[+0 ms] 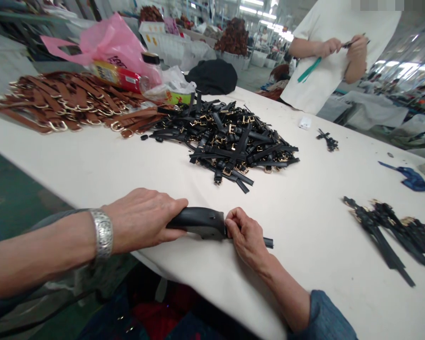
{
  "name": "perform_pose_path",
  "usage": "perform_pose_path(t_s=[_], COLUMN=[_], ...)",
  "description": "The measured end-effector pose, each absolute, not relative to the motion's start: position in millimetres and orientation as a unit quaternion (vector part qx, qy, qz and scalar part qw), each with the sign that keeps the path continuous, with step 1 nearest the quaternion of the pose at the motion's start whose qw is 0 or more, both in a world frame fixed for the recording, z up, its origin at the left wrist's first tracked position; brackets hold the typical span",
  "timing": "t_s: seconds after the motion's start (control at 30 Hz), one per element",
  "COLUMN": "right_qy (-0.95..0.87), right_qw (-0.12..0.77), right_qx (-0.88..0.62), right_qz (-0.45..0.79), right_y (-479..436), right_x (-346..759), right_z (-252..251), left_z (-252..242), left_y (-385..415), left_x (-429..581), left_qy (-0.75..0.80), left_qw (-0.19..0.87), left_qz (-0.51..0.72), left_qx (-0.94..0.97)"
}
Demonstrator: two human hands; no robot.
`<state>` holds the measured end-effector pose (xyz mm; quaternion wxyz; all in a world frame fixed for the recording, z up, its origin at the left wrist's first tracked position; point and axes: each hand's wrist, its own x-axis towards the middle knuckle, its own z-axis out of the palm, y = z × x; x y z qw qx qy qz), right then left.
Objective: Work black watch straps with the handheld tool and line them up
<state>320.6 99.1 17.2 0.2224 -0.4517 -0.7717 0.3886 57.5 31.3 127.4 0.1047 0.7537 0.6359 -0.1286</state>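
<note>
My left hand (145,219), with a silver bracelet at the wrist, is closed around a black hand-held tool (201,221) with a curved body like an electric clipper's. The tool's right end meets the fingertips of my right hand (246,233). That hand pinches a short black strap (268,242), whose end sticks out to the right, low over the table. My fingers hide the rest of the strap. Beyond both hands lies a heap of black straps (233,137) with small gold buckles.
Brown buckled belts (71,99) are piled at the far left, beside a pink plastic bag (109,40) and a red-labelled jar (127,78). More black straps (382,236) lie in bunches on the white table (304,208) at right. Opposite stands a person (329,61) holding a green strip.
</note>
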Motion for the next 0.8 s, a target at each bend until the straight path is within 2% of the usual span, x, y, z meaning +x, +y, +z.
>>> perform_pose_path(t_s=[0.27, 0.5, 0.67, 0.8], right_qy=[-0.743, -0.845, -0.84, -0.839], right_qw=[0.275, 0.208, 0.207, 0.217], right_qx=[-0.379, -0.337, -0.331, -0.327], right_qz=[0.478, 0.36, 0.377, 0.376], right_y=[107.9, 111.0, 111.7, 112.1], right_x=[334.8, 358.6, 359.6, 359.5], right_z=[16.9, 24.7, 19.9, 17.6], left_z=[114.8, 118.8, 123.6, 121.5], left_y=[25.6, 6.4, 17.4, 30.3], left_x=[51.0, 27.5, 45.3, 67.5], left_qy=[0.66, 0.652, 0.639, 0.657], left_qw=[0.123, 0.089, 0.089, 0.12], left_qz=[-0.104, -0.07, -0.113, -0.098], left_qx=[0.734, 0.75, 0.756, 0.738])
